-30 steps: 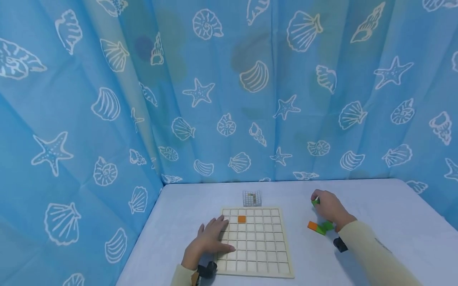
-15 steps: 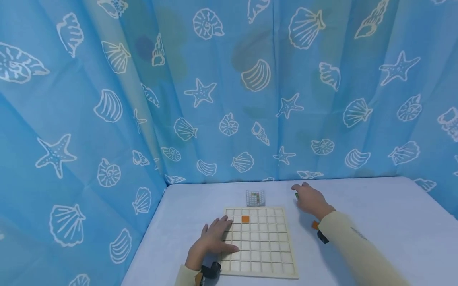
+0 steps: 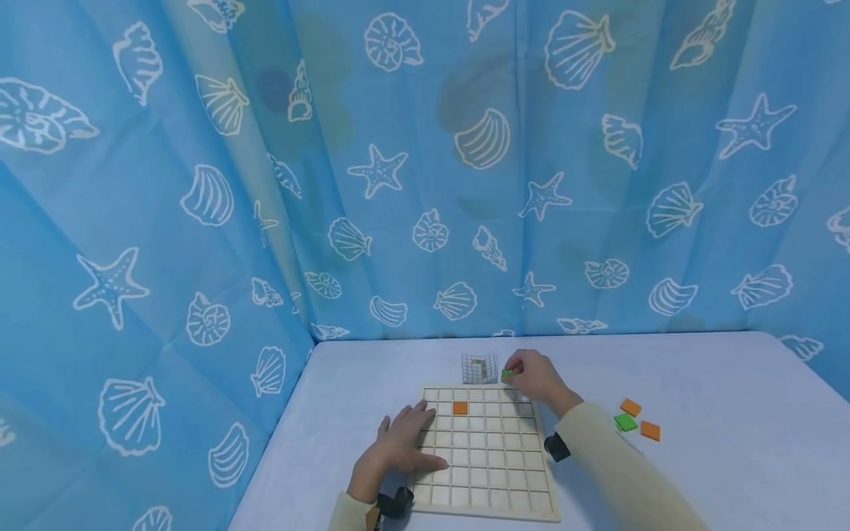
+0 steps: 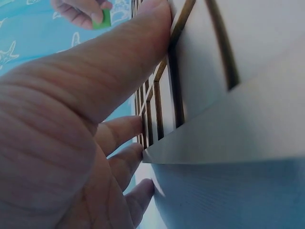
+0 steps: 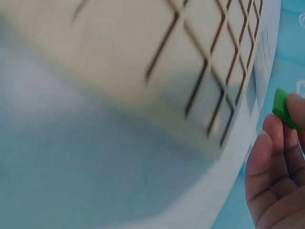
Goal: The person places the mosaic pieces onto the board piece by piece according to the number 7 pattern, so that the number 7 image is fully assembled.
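A pale wooden grid board lies on the white table, with one orange square tile in a cell near its far left. My left hand rests spread over the board's left edge; in the left wrist view its thumb lies across the grid side. Above the far right corner of the board, my right hand pinches a green square tile between thumb and fingertips. The right wrist view shows that green tile tilted, with the board beside the hand.
Behind the board stands a small gridded pattern card with a few coloured squares. To the right of the board lie an orange tile, a green tile and another orange tile. A blue shell-print curtain borders the table.
My right hand has moved left with the green tile, from beside the loose tiles to the board's far right corner. My left hand stays on the board. The head view has turned slightly.
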The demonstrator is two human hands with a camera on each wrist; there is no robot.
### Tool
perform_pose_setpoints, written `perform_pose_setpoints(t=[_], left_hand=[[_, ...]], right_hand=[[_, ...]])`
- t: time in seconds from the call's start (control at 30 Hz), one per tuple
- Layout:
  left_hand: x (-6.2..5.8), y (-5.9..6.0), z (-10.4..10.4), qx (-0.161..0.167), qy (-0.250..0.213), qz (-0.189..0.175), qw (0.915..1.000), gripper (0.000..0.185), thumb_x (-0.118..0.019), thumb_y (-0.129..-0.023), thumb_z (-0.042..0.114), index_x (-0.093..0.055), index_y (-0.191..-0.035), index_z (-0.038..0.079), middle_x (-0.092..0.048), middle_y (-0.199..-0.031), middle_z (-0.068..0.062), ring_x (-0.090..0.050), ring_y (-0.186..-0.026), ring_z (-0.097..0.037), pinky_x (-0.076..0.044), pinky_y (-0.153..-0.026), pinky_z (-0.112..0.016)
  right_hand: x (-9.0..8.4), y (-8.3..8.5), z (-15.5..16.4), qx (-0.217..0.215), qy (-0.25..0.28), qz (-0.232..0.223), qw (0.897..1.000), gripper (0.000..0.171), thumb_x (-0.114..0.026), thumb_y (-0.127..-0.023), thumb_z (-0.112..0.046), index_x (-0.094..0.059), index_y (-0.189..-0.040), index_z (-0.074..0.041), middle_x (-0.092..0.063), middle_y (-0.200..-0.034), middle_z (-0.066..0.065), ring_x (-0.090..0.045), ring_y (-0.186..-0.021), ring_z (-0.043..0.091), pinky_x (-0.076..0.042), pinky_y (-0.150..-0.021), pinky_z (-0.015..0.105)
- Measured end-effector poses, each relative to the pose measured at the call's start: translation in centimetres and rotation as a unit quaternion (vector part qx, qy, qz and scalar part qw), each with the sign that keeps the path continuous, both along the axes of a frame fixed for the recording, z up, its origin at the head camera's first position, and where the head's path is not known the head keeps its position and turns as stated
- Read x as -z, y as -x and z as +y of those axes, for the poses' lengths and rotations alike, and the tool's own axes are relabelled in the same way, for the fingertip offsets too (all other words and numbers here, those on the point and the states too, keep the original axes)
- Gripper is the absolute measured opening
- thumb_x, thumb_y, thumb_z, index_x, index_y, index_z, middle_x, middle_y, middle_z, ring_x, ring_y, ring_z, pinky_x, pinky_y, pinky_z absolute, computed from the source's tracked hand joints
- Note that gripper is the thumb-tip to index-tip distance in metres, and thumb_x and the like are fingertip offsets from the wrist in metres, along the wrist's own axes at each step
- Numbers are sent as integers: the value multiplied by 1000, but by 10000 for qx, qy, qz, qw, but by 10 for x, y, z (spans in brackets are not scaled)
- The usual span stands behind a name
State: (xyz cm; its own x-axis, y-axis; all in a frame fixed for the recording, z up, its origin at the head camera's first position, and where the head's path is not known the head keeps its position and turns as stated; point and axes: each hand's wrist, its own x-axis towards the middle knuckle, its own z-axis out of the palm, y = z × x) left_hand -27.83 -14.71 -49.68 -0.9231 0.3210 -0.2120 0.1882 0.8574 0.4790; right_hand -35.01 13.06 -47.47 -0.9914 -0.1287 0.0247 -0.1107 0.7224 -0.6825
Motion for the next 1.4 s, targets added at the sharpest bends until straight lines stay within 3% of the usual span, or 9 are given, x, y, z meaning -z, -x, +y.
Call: perform_pose_setpoints(t=[0.2,0.4,0.8,1.4], left_hand=[[0,0,2,-69,36,-47,10000,92,-82,-75,51,-43,-150,14,-29,-163,-9,-22,-151,-37,-9,-118,-69],[-4,1,1,20,59,140,9999,92,-82,-75,50,-43,-150,13,-29,-163,-9,-22,-150,-37,-10,-118,-69],[-8,3,-1,60,197,121,9997,93,-81,-75,52,-41,-151,15,-28,-163,-8,-21,-151,-36,-10,-119,-68],[0,-1,-1,31,86,94,9999,92,-82,-76,51,-42,-150,13,-29,-163,-10,-22,-151,-37,-10,-119,-68]], right_hand=[[10,-5,-24,-176,253,-148,9994,10,-69,-86,-4,-69,-97,-4,-65,-89,5,-57,-83,18,-52,-74,35],[11,-10,-40,-505,313,39,9982,8,-70,-85,-1,-70,-92,-4,-65,-85,3,-58,-80,15,-53,-75,35],[17,-15,-42,-727,92,-208,9971,6,-71,-86,-4,-75,-88,-9,-69,-84,-1,-62,-80,13,-56,-74,35],[24,-16,-45,-514,-5,-546,9972,4,-71,-87,-7,-71,-90,-10,-65,-85,0,-57,-79,14,-52,-76,35]])
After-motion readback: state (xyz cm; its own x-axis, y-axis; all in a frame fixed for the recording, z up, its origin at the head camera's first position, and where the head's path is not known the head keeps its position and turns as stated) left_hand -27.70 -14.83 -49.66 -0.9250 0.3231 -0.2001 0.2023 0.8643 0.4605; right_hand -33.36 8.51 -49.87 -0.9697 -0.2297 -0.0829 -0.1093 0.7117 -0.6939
